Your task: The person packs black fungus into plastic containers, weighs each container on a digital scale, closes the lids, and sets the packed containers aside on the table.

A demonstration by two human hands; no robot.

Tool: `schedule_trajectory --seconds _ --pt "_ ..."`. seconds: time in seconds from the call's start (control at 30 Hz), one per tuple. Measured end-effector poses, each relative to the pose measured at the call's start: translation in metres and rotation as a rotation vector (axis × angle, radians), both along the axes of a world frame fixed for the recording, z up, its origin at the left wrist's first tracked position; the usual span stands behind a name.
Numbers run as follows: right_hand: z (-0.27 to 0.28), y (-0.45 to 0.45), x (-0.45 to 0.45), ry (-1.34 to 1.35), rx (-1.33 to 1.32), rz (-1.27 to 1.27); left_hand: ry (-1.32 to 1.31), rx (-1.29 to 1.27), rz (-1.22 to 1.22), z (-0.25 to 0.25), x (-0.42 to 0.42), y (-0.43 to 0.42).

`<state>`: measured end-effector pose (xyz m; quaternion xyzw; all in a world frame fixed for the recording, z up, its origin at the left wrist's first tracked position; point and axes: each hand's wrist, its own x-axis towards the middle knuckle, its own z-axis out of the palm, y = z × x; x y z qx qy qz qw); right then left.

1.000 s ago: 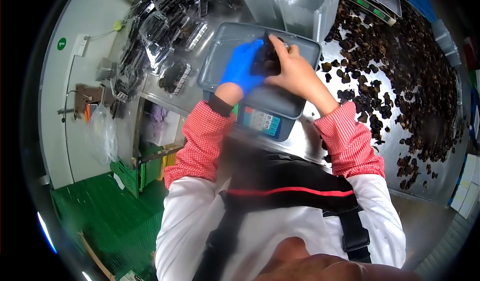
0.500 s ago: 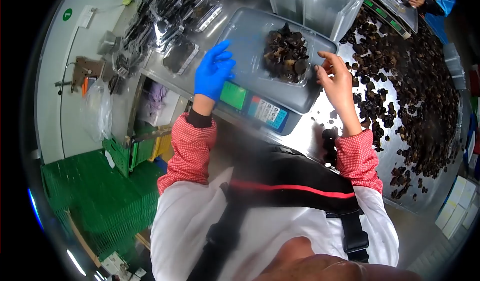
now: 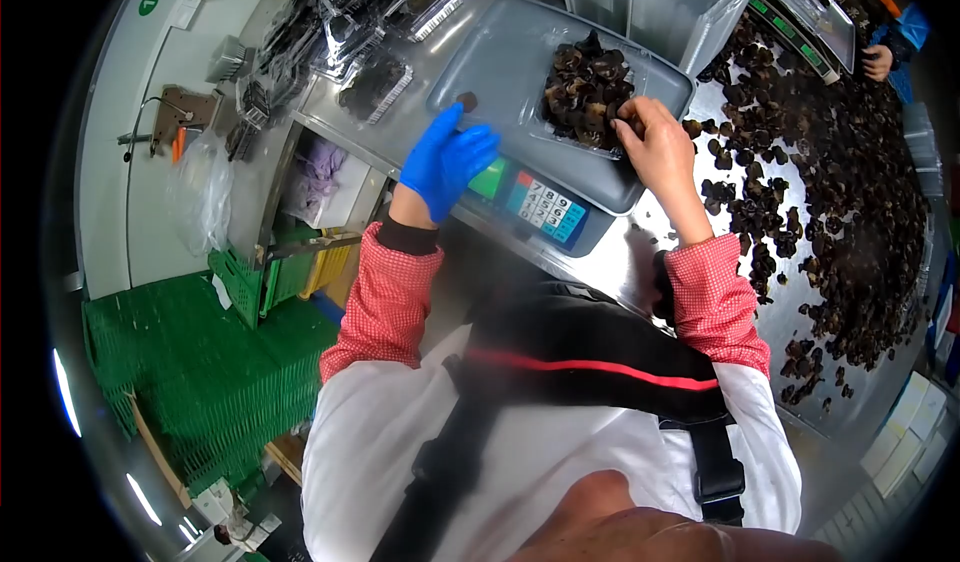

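Observation:
A clear plastic tray heaped with dark, curled pieces point(image 3: 585, 92) sits on the grey scale point(image 3: 490, 62). My right hand point(image 3: 660, 152), bare, is at the heap's right edge, with thumb and forefinger closed on a dark piece. Left of the tray is my left hand point(image 3: 445, 165) in a blue glove, palm turned up and fingers apart. A small brown piece point(image 3: 467, 102) shows on the scale's platter just beyond its fingertips. The scale's keypad point(image 3: 545, 207) faces me, and its green display point(image 3: 488, 178) is partly hidden by the glove.
Filled clear packs point(image 3: 350, 22) lie at the back left. Stacked empty trays point(image 3: 675, 7) stand behind the scale. Loose dark pieces point(image 3: 850, 202) cover the steel table on the right. A co-worker's hand point(image 3: 878, 63) is beside another scale point(image 3: 790, 27) at the back right.
Both hands have parted from the tray, which now rests on the scale. My right hand has since moved back to the heap's edge. A co-worker's hand has come into view at the right.

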<state>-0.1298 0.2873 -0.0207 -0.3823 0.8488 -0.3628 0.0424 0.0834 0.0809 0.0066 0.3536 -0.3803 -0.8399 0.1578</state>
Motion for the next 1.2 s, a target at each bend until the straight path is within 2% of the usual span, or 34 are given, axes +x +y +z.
schedule_trajectory --seconds 0.07,0.17,0.23,0.37,0.4,0.47,0.57,0.63,0.77,0.8,0.9,0.93,1.0,1.1,1.13,1.17,1.2 --pt "0.008 -0.001 0.004 -0.05 0.01 -0.027 -0.144 -0.324 -0.041 0.009 -0.01 0.007" --pt "0.022 -0.006 0.008 -0.048 -0.08 0.009 -0.17 -0.608 -0.114 0.005 -0.021 0.008" --pt "0.023 -0.018 0.009 0.1 -0.178 0.086 -0.086 -0.704 -0.117 -0.008 -0.031 0.007" --pt "0.021 -0.042 0.004 0.193 -0.04 0.077 -0.018 -0.907 -0.115 -0.014 -0.048 0.017" --pt "0.014 -0.045 -0.001 0.156 0.012 0.131 -0.023 -0.948 -0.118 -0.012 -0.053 0.022" --pt "0.014 -0.045 0.0 -0.002 -0.129 0.1 -0.029 -1.034 -0.122 -0.007 -0.062 0.029" --pt "0.011 -0.034 -0.004 -0.294 -0.377 0.073 0.066 -0.931 -0.081 -0.019 -0.075 0.03" --pt "0.011 -0.022 -0.004 -0.569 -0.522 0.061 0.037 -0.959 -0.105 -0.026 -0.075 0.03" --pt "0.022 0.018 -0.007 -0.827 -0.554 0.046 -0.016 -0.996 -0.096 -0.03 -0.072 0.031" --pt "0.011 0.035 -0.014 -0.866 -0.528 0.065 -0.024 -1.027 -0.07 -0.033 -0.071 0.027" --pt "0.017 0.091 -0.007 -0.977 -0.521 0.036 0.087 -0.773 0.027 -0.029 -0.053 0.017" --pt "0.009 0.116 -0.003 -0.996 -0.502 -0.023 0.039 -0.733 0.167 -0.022 -0.053 0.018" --pt "-0.001 0.177 0.009 -1.065 -0.447 -0.114 0.077 -0.68 0.274 -0.022 -0.039 0.001" --pt "-0.023 0.301 0.046 -1.193 -0.352 -0.326 0.007 -0.677 0.437 -0.015 -0.036 -0.008" --pt "-0.025 0.344 0.068 -1.216 -0.396 -0.372 -0.008 -0.679 0.466 -0.016 -0.037 -0.013" --pt "-0.031 0.384 0.093 -1.153 -0.48 -0.274 -0.022 -0.684 0.495 -0.019 -0.037 -0.019" --pt "-0.052 0.447 0.126 -1.195 -0.416 -0.431 -0.01 -0.695 0.5 -0.021 -0.037 -0.024"
